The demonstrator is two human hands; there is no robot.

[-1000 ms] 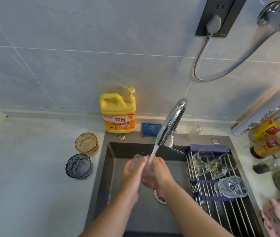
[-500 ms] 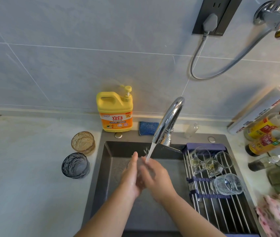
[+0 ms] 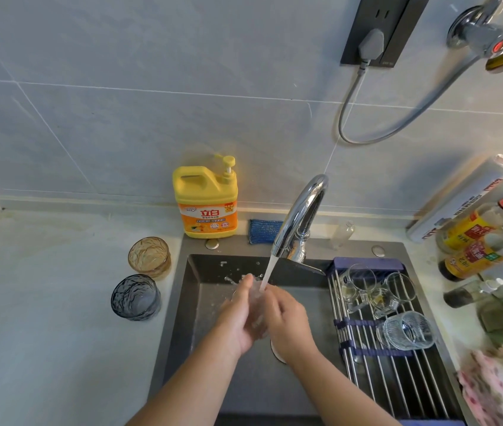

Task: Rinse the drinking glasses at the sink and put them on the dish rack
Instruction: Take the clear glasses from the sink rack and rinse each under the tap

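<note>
Over the dark sink (image 3: 194, 305), both hands hold a clear drinking glass (image 3: 256, 302) under the water running from the chrome faucet (image 3: 302, 216). My left hand (image 3: 237, 318) cups its left side and my right hand (image 3: 287, 318) grips its right side. The glass is mostly hidden between them. The roll-up dish rack (image 3: 397, 379) spans the sink's right part. On it lie two clear mugs (image 3: 357, 287) and a ribbed clear glass (image 3: 406, 330) on its side. An amber glass (image 3: 149, 256) and a dark blue glass (image 3: 135, 297) stand on the counter left of the sink.
A yellow detergent bottle (image 3: 205, 201) and a blue sponge (image 3: 264, 230) sit behind the sink. Sauce bottles (image 3: 471, 241) and a foil roll (image 3: 462, 198) crowd the right counter. A pink cloth (image 3: 502, 385) lies at the right edge. A cable (image 3: 397, 130) hangs on the wall.
Both hands stay under the stream and have turned the glass between them. Water splashes more around the left fingers. The view has shifted slightly.
</note>
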